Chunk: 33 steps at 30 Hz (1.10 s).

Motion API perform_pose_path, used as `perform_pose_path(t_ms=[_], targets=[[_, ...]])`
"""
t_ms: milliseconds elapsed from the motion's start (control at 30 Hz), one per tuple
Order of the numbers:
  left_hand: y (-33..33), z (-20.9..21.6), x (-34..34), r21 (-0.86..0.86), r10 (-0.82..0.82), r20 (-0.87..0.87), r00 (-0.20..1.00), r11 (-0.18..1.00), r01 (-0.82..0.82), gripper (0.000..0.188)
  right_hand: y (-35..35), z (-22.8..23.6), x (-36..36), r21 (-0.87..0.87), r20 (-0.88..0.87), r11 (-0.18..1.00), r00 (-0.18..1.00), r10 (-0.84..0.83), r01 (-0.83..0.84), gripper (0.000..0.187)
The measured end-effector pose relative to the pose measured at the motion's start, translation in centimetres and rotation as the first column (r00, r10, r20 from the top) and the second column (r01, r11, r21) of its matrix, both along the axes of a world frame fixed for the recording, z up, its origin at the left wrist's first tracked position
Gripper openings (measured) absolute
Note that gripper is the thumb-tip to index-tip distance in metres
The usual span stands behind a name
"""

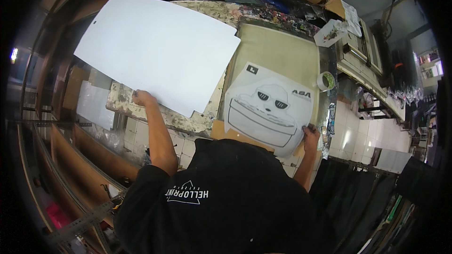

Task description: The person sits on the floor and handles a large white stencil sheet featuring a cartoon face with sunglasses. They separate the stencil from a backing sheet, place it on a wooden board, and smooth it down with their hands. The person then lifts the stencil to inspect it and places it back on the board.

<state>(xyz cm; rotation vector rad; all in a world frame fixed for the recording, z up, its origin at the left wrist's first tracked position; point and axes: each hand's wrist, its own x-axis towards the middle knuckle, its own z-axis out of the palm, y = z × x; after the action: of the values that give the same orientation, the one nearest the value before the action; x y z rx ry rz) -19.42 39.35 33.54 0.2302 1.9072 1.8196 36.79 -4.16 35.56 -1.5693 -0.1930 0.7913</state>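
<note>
A large white board (157, 49) with notched corners lies across the left of the work table. At its near edge, my left hand (143, 98) is closed, its fingers curled against the rim. To the right, a translucent film sheet (245, 89) printed with a cartoon in sunglasses lies over an olive-beige screen panel (278, 44). My right hand (310, 137) pinches the film's lower right edge between thumb and fingers. The sheet's near end reaches past the panel's front side, toward my body.
A roll of tape (326, 81) sits on the panel's right side. Behind it is a white box (331, 33). The table top (207, 108) is paint-stained. Wooden shelves (77, 160) stand at left, and a framed table (365, 75) at right.
</note>
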Motion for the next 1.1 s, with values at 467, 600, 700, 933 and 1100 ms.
perform_pose_path(t_ms=[467, 600, 700, 933, 1100], targets=[[-11.3, 4.8, 15.1, -0.169, -0.424, -0.898, 0.114, 0.574, 0.801, 0.030, 5.7, -0.2, 3.9, -0.184, 0.315, 0.974, 0.931, 0.187, -0.134, 0.013], [-17.8, 5.3, 21.9, -0.532, -0.600, -0.690, -0.405, 0.041, 0.846, 0.046, 5.4, -0.5, 4.1, -0.182, 0.305, 0.969, 0.927, 0.216, -0.166, 0.016], [-19.3, 5.9, 24.0, -0.625, -0.535, -0.642, -0.550, -0.051, 0.779, 0.057, 5.1, -0.2, 3.8, -0.186, 0.303, 0.971, 0.931, 0.202, -0.150, 0.016], [-19.0, 4.6, 23.8, -0.641, -0.540, -0.600, -0.591, -0.117, 0.758, 0.064, 5.0, -0.8, 2.9, -0.159, 0.382, 0.986, 0.919, 0.099, -0.040, 0.020], [-18.9, 4.4, 23.9, -0.660, -0.559, -0.564, -0.607, -0.137, 0.739, 0.067, 4.7, -2.2, 2.9, -0.059, 0.371, 0.998, 0.928, 0.020, 0.003, 0.024]])
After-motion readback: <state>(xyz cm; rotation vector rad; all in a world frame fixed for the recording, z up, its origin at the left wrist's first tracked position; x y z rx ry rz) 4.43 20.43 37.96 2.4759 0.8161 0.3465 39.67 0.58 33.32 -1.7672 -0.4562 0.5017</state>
